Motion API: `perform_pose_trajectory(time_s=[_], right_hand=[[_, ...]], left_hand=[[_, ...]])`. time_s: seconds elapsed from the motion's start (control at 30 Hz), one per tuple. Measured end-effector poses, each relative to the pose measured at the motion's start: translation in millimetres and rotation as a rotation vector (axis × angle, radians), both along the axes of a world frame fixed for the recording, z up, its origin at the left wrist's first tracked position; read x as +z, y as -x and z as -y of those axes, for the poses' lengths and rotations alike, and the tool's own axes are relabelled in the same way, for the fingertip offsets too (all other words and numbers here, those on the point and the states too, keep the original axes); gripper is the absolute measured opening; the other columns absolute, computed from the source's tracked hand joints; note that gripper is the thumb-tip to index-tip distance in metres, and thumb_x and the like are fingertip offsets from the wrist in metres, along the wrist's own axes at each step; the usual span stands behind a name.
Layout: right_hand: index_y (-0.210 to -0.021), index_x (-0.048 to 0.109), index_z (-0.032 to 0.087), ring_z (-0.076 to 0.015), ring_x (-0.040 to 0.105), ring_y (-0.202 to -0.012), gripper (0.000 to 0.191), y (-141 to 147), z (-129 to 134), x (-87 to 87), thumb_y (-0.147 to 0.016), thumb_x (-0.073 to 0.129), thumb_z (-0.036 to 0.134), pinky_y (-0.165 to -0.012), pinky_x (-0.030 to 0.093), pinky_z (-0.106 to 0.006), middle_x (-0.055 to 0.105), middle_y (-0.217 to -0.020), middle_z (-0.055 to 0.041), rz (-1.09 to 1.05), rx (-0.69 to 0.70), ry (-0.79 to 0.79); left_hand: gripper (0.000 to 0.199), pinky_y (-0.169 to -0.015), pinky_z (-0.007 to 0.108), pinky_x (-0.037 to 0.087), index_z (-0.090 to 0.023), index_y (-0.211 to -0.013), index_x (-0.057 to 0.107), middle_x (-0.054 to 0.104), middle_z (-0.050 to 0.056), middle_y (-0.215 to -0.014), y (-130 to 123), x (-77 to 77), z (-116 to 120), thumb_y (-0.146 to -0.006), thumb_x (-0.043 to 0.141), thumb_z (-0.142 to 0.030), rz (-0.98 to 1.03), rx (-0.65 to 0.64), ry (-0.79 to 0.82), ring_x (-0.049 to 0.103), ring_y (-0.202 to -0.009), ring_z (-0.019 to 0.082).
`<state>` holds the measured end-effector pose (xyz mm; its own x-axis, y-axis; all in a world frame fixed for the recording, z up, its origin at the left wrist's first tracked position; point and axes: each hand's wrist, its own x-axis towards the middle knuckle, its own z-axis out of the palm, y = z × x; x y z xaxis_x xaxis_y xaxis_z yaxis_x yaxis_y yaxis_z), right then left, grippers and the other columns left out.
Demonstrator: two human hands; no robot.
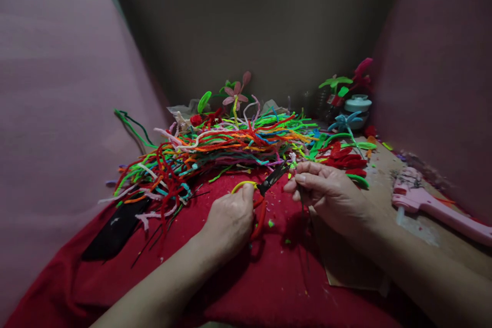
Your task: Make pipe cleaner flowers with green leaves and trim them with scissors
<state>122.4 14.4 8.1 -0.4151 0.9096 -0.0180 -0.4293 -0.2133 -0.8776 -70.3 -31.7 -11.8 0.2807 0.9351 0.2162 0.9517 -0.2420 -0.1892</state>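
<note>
My left hand (232, 220) is closed around a pair of scissors (273, 178) with dark blades and yellow and red-orange handles. The blades point up and right, their tips close beside a small pale and green fuzzy tuft (292, 161). That tuft tops a thin dark stem pinched between the thumb and fingers of my right hand (323, 184). Whether the blades touch the tuft, I cannot tell. Beyond both hands lies a heap of colourful pipe cleaners (230, 141).
A pink glue gun (430, 202) rests on a cardboard sheet (349, 266) at the right. Red fuzzy petals (342, 158) and a lidded jar (357, 107) are behind it. A black flat object (115, 230) lies left on the red cloth (269, 287). A pink fuzzy flower (236, 96) stands behind the heap.
</note>
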Motion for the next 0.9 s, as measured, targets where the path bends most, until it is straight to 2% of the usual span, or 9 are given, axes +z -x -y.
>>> perform_pose_trajectory(time_s=[0.17, 0.33, 0.63, 0.9], right_hand=[[-0.075, 0.053, 0.016, -0.0119, 0.059, -0.05, 0.018, 2.1, 3.7, -0.1, -0.064, 0.067, 0.018, -0.046, 0.041, -0.022, 0.067, -0.066, -0.003, -0.001, -0.017, 0.005], [-0.076, 0.053, 0.017, -0.0126, 0.059, -0.047, 0.022, 2.3, 4.9, -1.0, -0.061, 0.07, 0.017, -0.041, 0.041, -0.021, 0.063, -0.061, 0.0009, -0.006, -0.037, 0.014], [-0.073, 0.054, 0.016, -0.0139, 0.063, -0.05, 0.016, 1.9, 1.1, -8.1, -0.067, 0.069, 0.018, -0.044, 0.046, -0.021, 0.063, -0.06, -0.0001, 0.008, -0.015, -0.042], [-0.075, 0.052, 0.016, -0.0113, 0.06, -0.042, 0.018, 1.6, 2.0, -8.0, -0.067, 0.068, 0.016, -0.042, 0.044, -0.019, 0.065, -0.058, -0.0013, -0.009, -0.005, -0.027]], left_hand=[[0.008, -0.048, 0.024, 0.04, -0.017, -0.085, 0.042, 0.056, 0.001, -0.063, -3.1, 0.9, 2.4, -0.083, 0.035, -0.013, 0.01, -0.009, 0.029, 0.058, -0.055, 0.017], [0.008, -0.048, 0.025, 0.042, -0.017, -0.084, 0.043, 0.056, 0.002, -0.063, -3.9, 2.8, 3.9, -0.083, 0.036, -0.013, -0.025, 0.009, 0.061, 0.059, -0.055, 0.018], [0.012, -0.049, 0.025, 0.045, -0.015, -0.084, 0.044, 0.056, 0.003, -0.064, -6.1, 5.1, 6.7, -0.085, 0.033, -0.013, -0.094, 0.014, 0.053, 0.059, -0.056, 0.017], [0.013, -0.047, 0.029, 0.045, -0.015, -0.088, 0.044, 0.055, 0.003, -0.062, -4.8, 3.9, 6.1, -0.084, 0.032, -0.013, -0.069, -0.029, 0.083, 0.058, -0.053, 0.02]])
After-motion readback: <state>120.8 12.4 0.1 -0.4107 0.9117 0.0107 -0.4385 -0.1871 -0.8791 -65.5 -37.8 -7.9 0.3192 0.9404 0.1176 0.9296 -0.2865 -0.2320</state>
